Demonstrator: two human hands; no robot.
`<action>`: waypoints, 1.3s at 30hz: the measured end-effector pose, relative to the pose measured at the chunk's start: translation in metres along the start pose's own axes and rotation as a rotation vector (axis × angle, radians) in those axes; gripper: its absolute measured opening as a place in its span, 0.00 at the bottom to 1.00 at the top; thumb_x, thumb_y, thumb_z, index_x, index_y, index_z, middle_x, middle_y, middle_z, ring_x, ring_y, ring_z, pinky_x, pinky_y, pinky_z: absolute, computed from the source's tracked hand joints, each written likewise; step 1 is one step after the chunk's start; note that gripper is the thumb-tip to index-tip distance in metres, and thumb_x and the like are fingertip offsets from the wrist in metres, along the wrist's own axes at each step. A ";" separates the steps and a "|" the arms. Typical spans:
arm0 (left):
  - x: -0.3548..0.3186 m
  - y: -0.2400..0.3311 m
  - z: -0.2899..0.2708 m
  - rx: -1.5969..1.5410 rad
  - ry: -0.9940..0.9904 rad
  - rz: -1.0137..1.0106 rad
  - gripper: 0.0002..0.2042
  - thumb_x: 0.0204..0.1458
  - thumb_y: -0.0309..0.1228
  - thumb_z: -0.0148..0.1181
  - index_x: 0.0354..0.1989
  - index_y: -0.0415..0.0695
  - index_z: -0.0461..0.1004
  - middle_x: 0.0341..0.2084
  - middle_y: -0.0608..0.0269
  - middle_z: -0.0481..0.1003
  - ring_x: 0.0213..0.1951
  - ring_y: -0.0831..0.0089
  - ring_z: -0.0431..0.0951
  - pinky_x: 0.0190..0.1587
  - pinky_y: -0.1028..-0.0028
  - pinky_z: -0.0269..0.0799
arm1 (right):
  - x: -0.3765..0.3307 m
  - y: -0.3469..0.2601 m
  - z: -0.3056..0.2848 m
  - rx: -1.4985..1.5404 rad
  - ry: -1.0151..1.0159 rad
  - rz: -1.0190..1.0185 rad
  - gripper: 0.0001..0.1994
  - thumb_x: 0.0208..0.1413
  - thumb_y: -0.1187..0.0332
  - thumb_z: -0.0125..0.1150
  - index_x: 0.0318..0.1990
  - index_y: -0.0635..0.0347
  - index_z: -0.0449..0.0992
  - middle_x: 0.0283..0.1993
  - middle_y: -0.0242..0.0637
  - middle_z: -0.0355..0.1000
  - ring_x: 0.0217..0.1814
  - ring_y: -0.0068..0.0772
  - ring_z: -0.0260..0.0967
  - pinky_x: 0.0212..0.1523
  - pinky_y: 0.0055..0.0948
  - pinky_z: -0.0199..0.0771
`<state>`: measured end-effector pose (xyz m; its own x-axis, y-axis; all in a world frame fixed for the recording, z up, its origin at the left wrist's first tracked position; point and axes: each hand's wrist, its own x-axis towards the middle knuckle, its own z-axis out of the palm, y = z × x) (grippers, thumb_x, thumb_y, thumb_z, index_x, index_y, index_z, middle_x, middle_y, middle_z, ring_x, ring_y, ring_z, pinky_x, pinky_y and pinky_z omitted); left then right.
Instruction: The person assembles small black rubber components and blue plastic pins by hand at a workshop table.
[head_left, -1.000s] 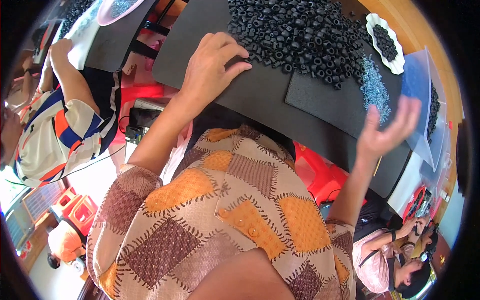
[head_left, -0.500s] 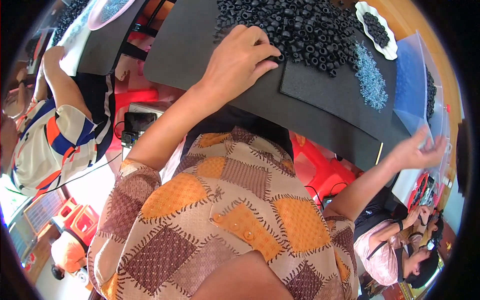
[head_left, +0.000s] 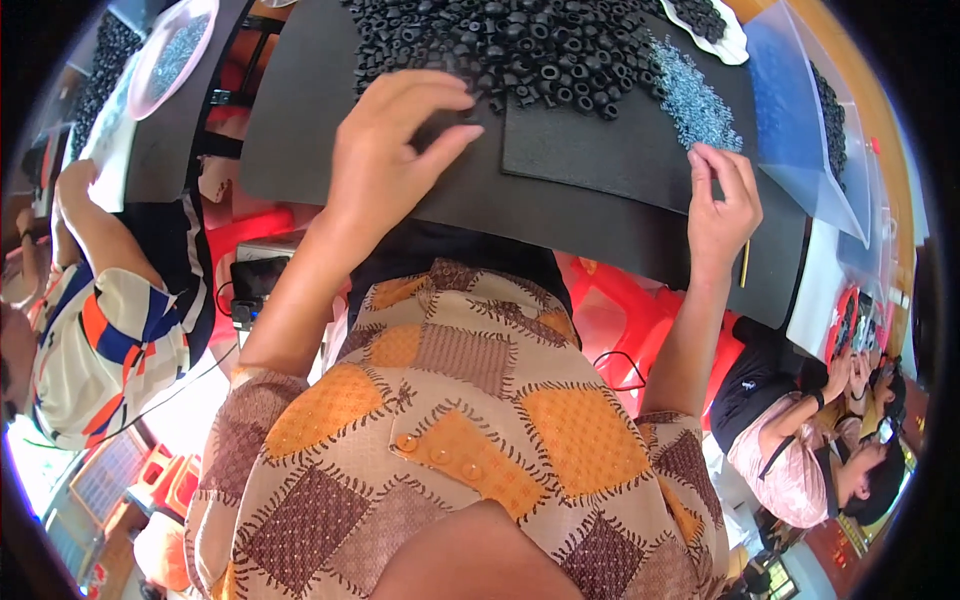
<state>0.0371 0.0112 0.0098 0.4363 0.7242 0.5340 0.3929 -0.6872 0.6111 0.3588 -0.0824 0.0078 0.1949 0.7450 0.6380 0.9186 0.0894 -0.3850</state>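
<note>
Black, hollow, cap-like little pieces point(head_left: 520, 45) of a rubbery look lie heaped just beyond the fingertips of the left hand point(head_left: 385, 140), the heap spreading from there well over to the right. Those left fingers are curled, with the thumb apart from them and the opening turned toward the right. A dark blur fills part of that opening, so I cannot tell whether a piece is grasped or only lies behind. Blurred black pieces sit near the tips.

Small, pale blue, glassy-looking beads point(head_left: 695, 100) form a narrow mound directly ahead of the fingers of the right hand point(head_left: 725, 210). Thumb and forefinger there come near to each other at the mound's near end; whether a bead is between them is too small to tell.

Between the two sets of fingers lies a flat, black, rectangular mat point(head_left: 590, 155), and under it a dark grey, smooth tabletop point(head_left: 300, 120) reaches left past the left fingers. Farther ahead of the right fingertips is a white, wavy-edged dish point(head_left: 735, 45) of black pieces. To their right stands a clear, bluish plastic bin point(head_left: 800, 120). Far left of the left fingers sits a person in a patterned shirt point(head_left: 110, 340); a red plastic stool point(head_left: 620, 305) shows below, nearer the right fingers.
</note>
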 end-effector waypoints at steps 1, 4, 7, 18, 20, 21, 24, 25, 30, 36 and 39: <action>-0.005 0.005 -0.003 -0.197 0.039 -0.153 0.08 0.47 0.23 0.69 0.36 0.41 0.79 0.40 0.64 0.79 0.40 0.71 0.79 0.43 0.73 0.78 | 0.002 0.002 -0.002 -0.017 -0.013 0.033 0.05 0.50 0.78 0.68 0.35 0.60 0.81 0.33 0.36 0.75 0.34 0.35 0.74 0.37 0.29 0.74; -0.018 0.011 -0.003 -0.498 -0.006 -0.380 0.08 0.50 0.19 0.66 0.39 0.38 0.78 0.40 0.63 0.80 0.39 0.80 0.79 0.41 0.79 0.78 | 0.006 0.011 -0.003 -0.038 -0.067 0.080 0.05 0.50 0.75 0.68 0.35 0.59 0.82 0.33 0.35 0.75 0.35 0.36 0.74 0.39 0.31 0.73; -0.028 0.006 0.005 -0.611 -0.052 -0.501 0.10 0.49 0.19 0.66 0.40 0.37 0.77 0.38 0.63 0.79 0.38 0.82 0.78 0.39 0.81 0.77 | 0.009 0.016 0.002 -0.076 -0.131 0.039 0.05 0.49 0.73 0.68 0.35 0.58 0.82 0.33 0.34 0.75 0.35 0.38 0.74 0.40 0.33 0.72; -0.036 -0.002 0.008 -0.604 -0.057 -0.431 0.11 0.50 0.18 0.65 0.43 0.39 0.78 0.36 0.66 0.76 0.35 0.82 0.76 0.40 0.81 0.75 | 0.026 0.012 0.007 -0.140 -0.288 -0.172 0.02 0.51 0.74 0.65 0.33 0.60 0.79 0.34 0.35 0.73 0.37 0.42 0.71 0.40 0.36 0.71; -0.037 -0.003 0.009 -0.598 -0.055 -0.422 0.11 0.50 0.18 0.65 0.43 0.40 0.79 0.35 0.66 0.76 0.35 0.82 0.76 0.40 0.81 0.75 | 0.027 0.016 0.007 -0.132 -0.322 -0.264 0.02 0.53 0.75 0.63 0.34 0.61 0.77 0.34 0.36 0.73 0.37 0.42 0.71 0.41 0.35 0.72; -0.038 -0.003 0.010 -0.594 -0.052 -0.415 0.11 0.50 0.18 0.64 0.43 0.40 0.79 0.35 0.66 0.76 0.35 0.82 0.76 0.40 0.81 0.75 | 0.026 0.019 0.006 -0.128 -0.325 -0.269 0.02 0.53 0.75 0.63 0.34 0.61 0.77 0.34 0.36 0.73 0.37 0.42 0.71 0.41 0.35 0.72; -0.038 -0.004 0.010 -0.573 -0.054 -0.406 0.11 0.50 0.18 0.64 0.43 0.40 0.79 0.35 0.66 0.76 0.35 0.83 0.75 0.39 0.81 0.75 | 0.022 0.019 0.006 0.036 -0.224 -0.133 0.04 0.54 0.76 0.62 0.36 0.62 0.77 0.36 0.38 0.73 0.39 0.41 0.73 0.40 0.34 0.73; -0.038 -0.004 0.010 -0.573 -0.054 -0.408 0.11 0.50 0.18 0.64 0.43 0.40 0.79 0.35 0.66 0.76 0.35 0.83 0.75 0.39 0.81 0.75 | 0.021 0.014 0.009 0.037 -0.225 -0.132 0.04 0.54 0.76 0.62 0.36 0.62 0.77 0.36 0.38 0.73 0.39 0.41 0.73 0.40 0.34 0.73; -0.036 -0.001 0.010 -0.498 -0.102 -0.368 0.11 0.49 0.19 0.66 0.42 0.41 0.79 0.35 0.65 0.76 0.33 0.83 0.75 0.37 0.81 0.74 | 0.017 -0.002 0.024 0.116 -0.336 -0.170 0.04 0.53 0.76 0.63 0.36 0.62 0.78 0.36 0.39 0.74 0.37 0.39 0.73 0.39 0.31 0.73; -0.029 0.007 0.005 -0.322 -0.143 -0.301 0.12 0.48 0.19 0.65 0.41 0.43 0.80 0.33 0.65 0.75 0.32 0.76 0.76 0.34 0.78 0.73 | 0.013 -0.008 0.023 0.295 -0.277 0.231 0.04 0.54 0.75 0.66 0.37 0.61 0.79 0.32 0.34 0.77 0.31 0.21 0.73 0.35 0.22 0.73; -0.027 0.002 0.008 -0.063 -0.228 -0.092 0.12 0.47 0.22 0.67 0.41 0.45 0.80 0.33 0.64 0.75 0.35 0.66 0.77 0.35 0.71 0.73 | 0.011 0.007 0.020 0.446 -0.236 0.366 0.04 0.55 0.74 0.66 0.37 0.62 0.79 0.32 0.30 0.77 0.31 0.17 0.72 0.35 0.19 0.73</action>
<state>0.0327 -0.0104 -0.0079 0.5750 0.7473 0.3331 0.3915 -0.6088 0.6900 0.3604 -0.0604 -0.0016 0.3418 0.9010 0.2670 0.5646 0.0302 -0.8248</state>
